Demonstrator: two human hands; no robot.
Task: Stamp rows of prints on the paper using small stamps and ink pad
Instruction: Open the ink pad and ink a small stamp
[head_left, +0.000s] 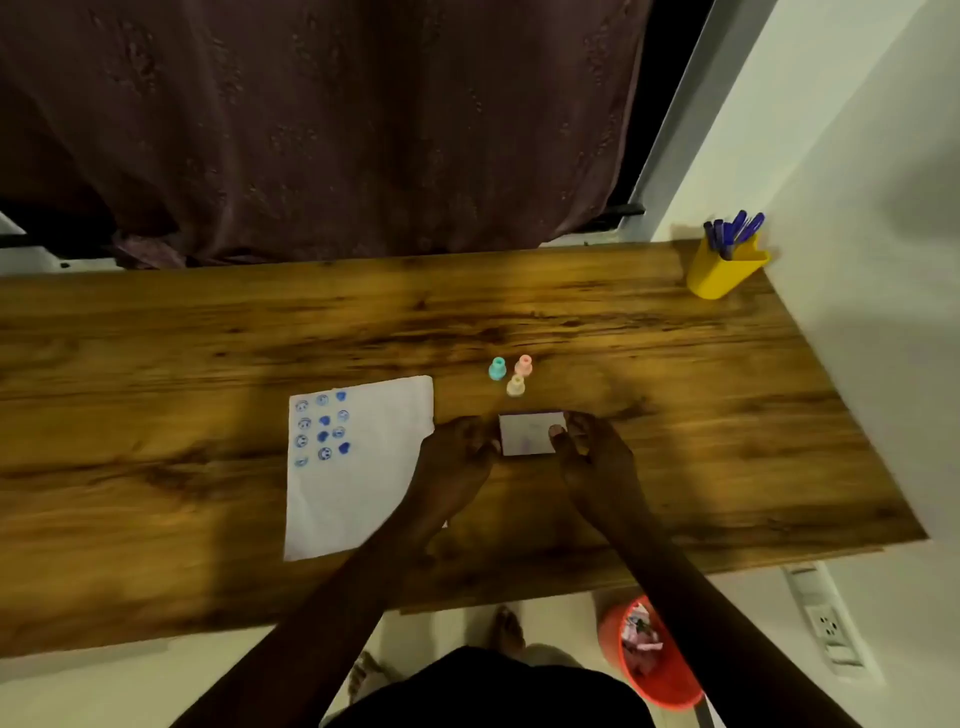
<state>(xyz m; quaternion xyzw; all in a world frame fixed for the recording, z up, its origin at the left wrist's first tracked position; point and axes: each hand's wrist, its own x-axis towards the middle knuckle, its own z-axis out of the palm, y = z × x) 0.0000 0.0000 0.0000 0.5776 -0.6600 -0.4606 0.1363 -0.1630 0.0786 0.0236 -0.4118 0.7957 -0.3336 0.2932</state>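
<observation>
A white paper (363, 483) lies on the wooden table (208, 338), with three columns of blue smiley and heart prints near its top left. Just right of the paper sits a small white rectangular ink pad case (527, 434). My left hand (457, 457) grips its left end and my right hand (592, 452) grips its right end, thumb on top. Beyond the case stand three small stamps: a teal stamp (497, 368), a pink stamp (524, 365) and a yellow stamp (515, 386).
A yellow cup of blue pens (722, 270) stands at the table's far right corner by the white wall. A dark curtain hangs behind the table. Below the near edge are an orange bin (649, 654) and a wall socket (828, 623).
</observation>
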